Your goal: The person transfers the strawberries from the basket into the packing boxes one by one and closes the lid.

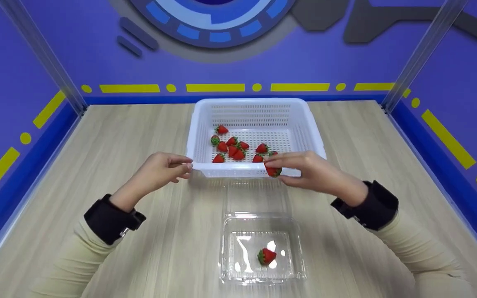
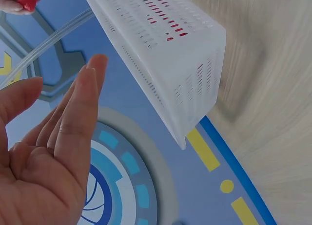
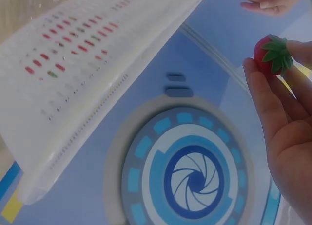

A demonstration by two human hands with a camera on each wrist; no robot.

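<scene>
My right hand pinches a strawberry between thumb and fingers, over the near rim of a white basket. In the right wrist view the held strawberry shows its green leaves. My left hand, fingers relaxed, is by the basket's near left corner and holds nothing; in the left wrist view its fingers appear apart from the basket. Several strawberries lie on the basket floor. Nearer to me stands an open clear plastic box with one strawberry inside.
The box's clear lid is folded back toward the basket. All this stands on a light wooden table. Blue-purple panels with yellow marks enclose the back and sides, with metal posts at the corners.
</scene>
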